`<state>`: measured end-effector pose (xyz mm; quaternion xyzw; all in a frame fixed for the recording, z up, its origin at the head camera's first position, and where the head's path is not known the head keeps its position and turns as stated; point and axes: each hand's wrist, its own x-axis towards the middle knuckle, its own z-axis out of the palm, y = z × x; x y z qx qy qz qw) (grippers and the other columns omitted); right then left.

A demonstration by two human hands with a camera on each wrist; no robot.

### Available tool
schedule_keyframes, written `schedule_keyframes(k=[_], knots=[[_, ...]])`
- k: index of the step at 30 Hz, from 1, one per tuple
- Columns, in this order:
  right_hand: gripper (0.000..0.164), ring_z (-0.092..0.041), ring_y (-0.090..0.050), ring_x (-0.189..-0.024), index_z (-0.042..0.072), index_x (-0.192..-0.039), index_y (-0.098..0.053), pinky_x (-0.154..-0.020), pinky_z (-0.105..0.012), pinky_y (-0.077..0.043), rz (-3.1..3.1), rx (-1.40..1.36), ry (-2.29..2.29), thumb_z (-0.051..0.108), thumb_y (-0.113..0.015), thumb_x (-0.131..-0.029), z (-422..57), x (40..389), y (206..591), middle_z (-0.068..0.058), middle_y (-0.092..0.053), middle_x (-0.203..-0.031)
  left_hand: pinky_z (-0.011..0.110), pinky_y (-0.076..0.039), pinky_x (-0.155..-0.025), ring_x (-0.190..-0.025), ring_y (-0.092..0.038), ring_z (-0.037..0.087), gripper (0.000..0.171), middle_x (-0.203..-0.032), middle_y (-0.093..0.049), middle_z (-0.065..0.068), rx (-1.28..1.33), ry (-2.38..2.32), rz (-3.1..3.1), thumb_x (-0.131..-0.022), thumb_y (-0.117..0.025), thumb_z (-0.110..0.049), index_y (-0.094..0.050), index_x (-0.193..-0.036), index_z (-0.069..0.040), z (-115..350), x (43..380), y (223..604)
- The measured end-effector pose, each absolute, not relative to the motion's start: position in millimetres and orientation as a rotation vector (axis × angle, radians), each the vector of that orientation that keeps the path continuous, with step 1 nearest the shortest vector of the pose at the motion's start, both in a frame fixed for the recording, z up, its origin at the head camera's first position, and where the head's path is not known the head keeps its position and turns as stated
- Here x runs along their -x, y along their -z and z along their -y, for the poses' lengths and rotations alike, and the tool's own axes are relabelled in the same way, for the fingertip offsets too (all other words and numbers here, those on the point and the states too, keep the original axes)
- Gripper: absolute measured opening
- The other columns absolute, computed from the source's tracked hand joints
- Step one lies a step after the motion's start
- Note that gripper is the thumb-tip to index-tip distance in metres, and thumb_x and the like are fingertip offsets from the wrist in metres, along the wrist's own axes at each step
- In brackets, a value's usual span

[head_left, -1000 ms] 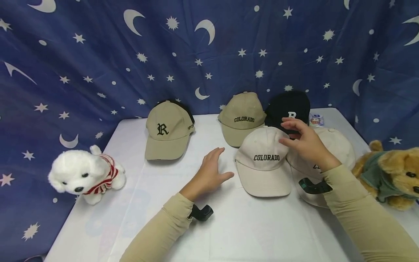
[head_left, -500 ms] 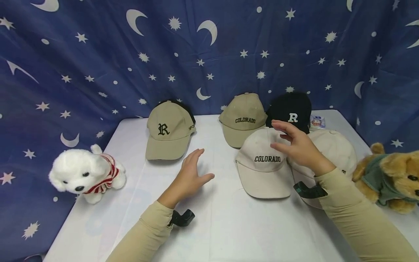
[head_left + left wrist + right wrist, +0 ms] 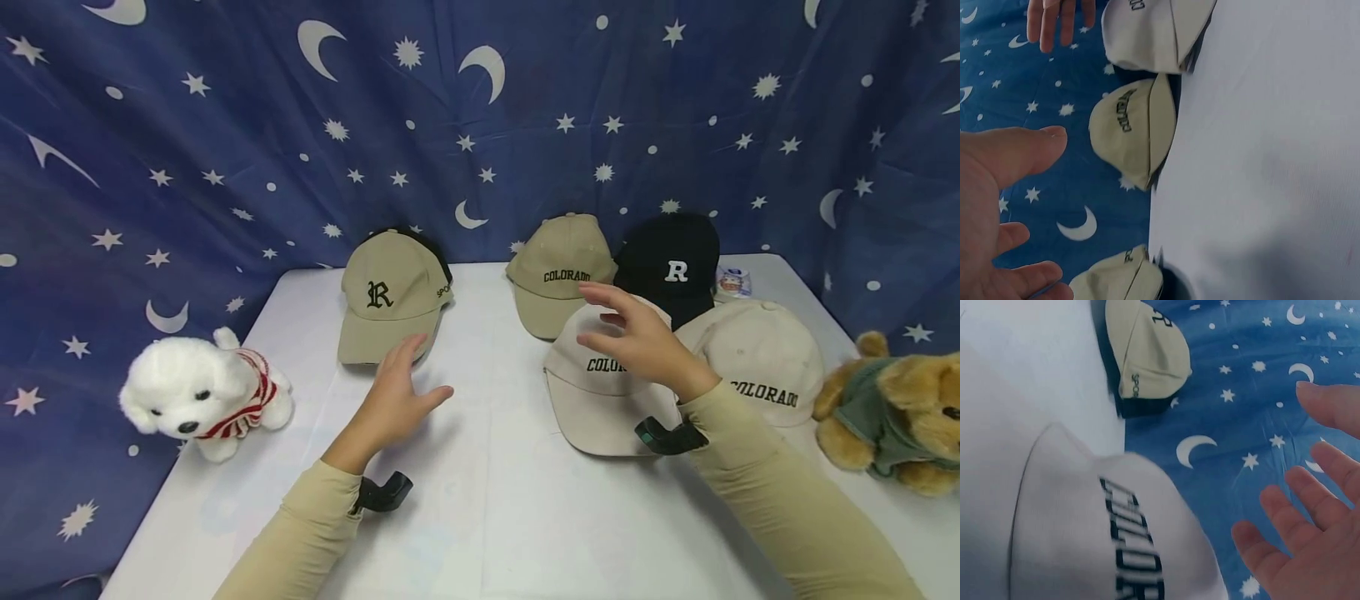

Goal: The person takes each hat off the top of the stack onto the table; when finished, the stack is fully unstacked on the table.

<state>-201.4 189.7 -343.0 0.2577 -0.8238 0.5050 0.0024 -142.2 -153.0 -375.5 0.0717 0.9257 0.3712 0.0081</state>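
Observation:
My left hand (image 3: 387,408) hovers over the white table with thumb and fingers spread, holding nothing. Just beyond its fingertips stands a khaki cap with a black back and an R (image 3: 393,292). My right hand (image 3: 637,337) is raised in front of a cream COLORADO cap (image 3: 600,417), covering part of its lettering; its fingers are loosely bent around air. Right of that is a second cream COLORADO cap (image 3: 772,354). Behind them stand a khaki COLORADO cap (image 3: 566,250) and a black cap with a white R (image 3: 667,250).
A white plush dog (image 3: 183,387) in a striped top sits at the table's left edge. At the right edge sits a brown plush dog (image 3: 892,417) in a green top. A small printed packet (image 3: 733,282) lies behind the caps. A starry blue curtain (image 3: 420,108) hangs behind.
Both hands have shifted left, the left one toward the khaki R cap and the right one across the front cream cap. The caps and plush dogs keep their places; the view has shifted slightly.

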Motion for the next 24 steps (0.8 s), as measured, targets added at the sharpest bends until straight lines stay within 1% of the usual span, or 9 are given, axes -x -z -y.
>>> schedule_keyframes(k=[6,12,15,20,24], knots=[[0.059,-0.03,-0.04,-0.138,-0.006,-0.144,-0.046,-0.11,-0.049,-0.036,2.579,-0.847,-1.613,0.001,-0.071,-0.091,-177.4,207.4,345.1,-0.015,-0.042,-0.153,0.055,-0.023,-0.115,-0.146,-0.022,0.039,0.085,-0.158,-0.028,0.021,-0.204,-1.177,-2.932,-0.088,-0.076,-0.023,-0.027,-0.154,0.001,173.0,148.8,371.0],[0.062,-0.035,-0.041,-0.136,-0.004,-0.146,-0.044,-0.11,-0.052,-0.035,2.594,-0.888,-1.636,0.003,-0.072,-0.091,-160.6,214.0,345.8,-0.017,-0.041,-0.152,0.061,-0.024,-0.113,-0.145,-0.021,0.043,0.084,-0.157,-0.026,0.025,-0.126,-1.18,-2.948,-0.091,-0.074,-0.023,-0.024,-0.155,0.001,195.7,155.2,366.7],[0.063,-0.035,-0.041,-0.136,-0.003,-0.147,-0.043,-0.11,-0.052,-0.035,2.609,-0.889,-1.654,0.004,-0.072,-0.091,-152.8,217.1,347.2,-0.018,-0.042,-0.15,0.063,-0.023,-0.112,-0.144,-0.021,0.046,0.084,-0.156,-0.026,0.028,-0.086,-1.166,-2.959,-0.092,-0.073,-0.024,-0.024,-0.155,0.002,206.6,158.4,366.9],[0.064,-0.034,-0.041,-0.136,-0.002,-0.147,-0.043,-0.109,-0.049,-0.036,2.642,-0.871,-1.667,0.006,-0.072,-0.092,-140.6,220.2,349.9,-0.021,-0.044,-0.149,0.062,-0.023,-0.112,-0.143,-0.021,0.047,0.085,-0.155,-0.024,0.033,-0.037,-1.178,-2.95,-0.093,-0.072,-0.026,-0.022,-0.155,0.003,221.2,164.5,370.8],[0.062,-0.033,-0.043,-0.135,0.0,-0.148,-0.044,-0.109,-0.048,-0.037,2.657,-0.872,-1.667,0.013,-0.071,-0.093,-129.6,223.0,352.5,-0.018,-0.045,-0.149,0.061,-0.021,-0.113,-0.144,-0.021,0.047,0.086,-0.155,-0.022,0.033,0.017,-1.199,-2.933,-0.094,-0.071,-0.027,-0.02,-0.156,0.003,230.6,169.3,374.3]])
